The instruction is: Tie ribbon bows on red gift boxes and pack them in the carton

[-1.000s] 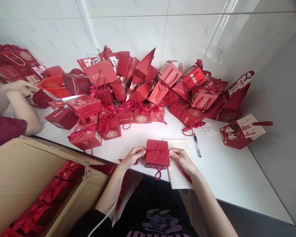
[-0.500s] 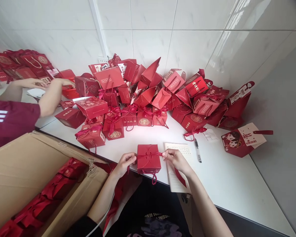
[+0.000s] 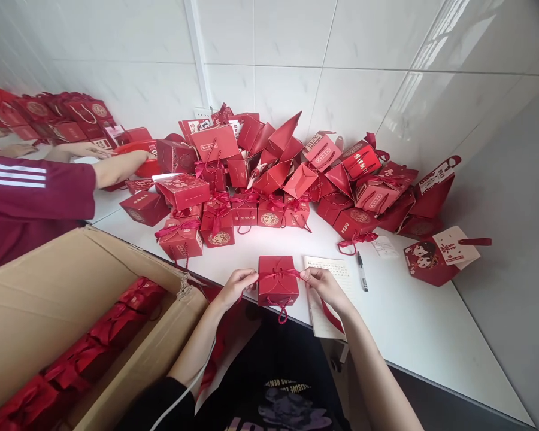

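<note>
A small red gift box (image 3: 277, 292) with a cord handle sits at the table's front edge, between my hands. A red ribbon (image 3: 288, 274) runs across its top through slots in the lid. My left hand (image 3: 237, 287) pinches the ribbon at the box's left side. On the right side, my right hand (image 3: 324, 286) is closed on the ribbon's other end, and its loose tail hangs down over a lined notebook (image 3: 327, 320).
A pile of red gift boxes (image 3: 269, 179) stands along the wall. A black pen (image 3: 362, 272) lies right of the notebook. At lower left, a cardboard carton (image 3: 161, 335) holds several ribboned boxes. A co-worker's arms (image 3: 112, 170) reach in at left, over a red basin (image 3: 139, 149).
My left hand has taken up the ribbon at the box's left side, and the ribbon now lies straighter across the top. The view has shifted. The co-worker's arm has moved.
</note>
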### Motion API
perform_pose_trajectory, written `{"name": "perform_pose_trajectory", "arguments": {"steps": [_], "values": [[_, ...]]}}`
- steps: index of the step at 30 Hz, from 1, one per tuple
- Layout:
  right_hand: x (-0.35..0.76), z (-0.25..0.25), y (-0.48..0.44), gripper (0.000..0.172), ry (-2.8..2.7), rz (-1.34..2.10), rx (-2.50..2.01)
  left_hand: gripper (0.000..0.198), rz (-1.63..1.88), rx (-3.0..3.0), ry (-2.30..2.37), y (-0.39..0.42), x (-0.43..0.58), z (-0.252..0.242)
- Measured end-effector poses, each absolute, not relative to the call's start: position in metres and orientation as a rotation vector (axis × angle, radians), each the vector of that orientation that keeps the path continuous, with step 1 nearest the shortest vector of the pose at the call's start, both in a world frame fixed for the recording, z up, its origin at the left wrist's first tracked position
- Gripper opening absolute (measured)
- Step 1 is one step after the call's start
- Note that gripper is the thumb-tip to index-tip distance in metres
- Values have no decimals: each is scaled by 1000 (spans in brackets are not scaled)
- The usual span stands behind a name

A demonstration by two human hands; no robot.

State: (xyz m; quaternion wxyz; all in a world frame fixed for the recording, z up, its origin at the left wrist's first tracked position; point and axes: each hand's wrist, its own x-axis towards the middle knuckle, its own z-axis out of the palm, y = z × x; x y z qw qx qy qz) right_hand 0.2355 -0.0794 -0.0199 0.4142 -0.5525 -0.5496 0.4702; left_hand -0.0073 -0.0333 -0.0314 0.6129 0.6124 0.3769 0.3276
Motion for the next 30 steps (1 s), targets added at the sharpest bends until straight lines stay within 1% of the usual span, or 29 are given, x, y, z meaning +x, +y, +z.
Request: {"name": "perform_pose_trajectory", "arguments": {"steps": [4,10,18,22,26,30], "values": [[231,-30,-77,53,-1374,1175,-1395,50,718,1459,867,-32,-7,-36],[227,-36,-73,54,-1394,1261,-1410,57,671,1440,849,-32,-6,-36],[229,-31,-68,48,-1456,1418,-1457,56,569,1360,808,-32,-1,-27],[229,-15,-72,42,-1481,1408,-1512,56,535,1345,796,-34,-1,-17],[231,2,-76,39,-1506,1376,-1558,56,575,1401,821,-37,-2,-7],[232,-6,-71,41,-1448,1371,-1579,57,528,1376,820,-34,1,-15]]}}
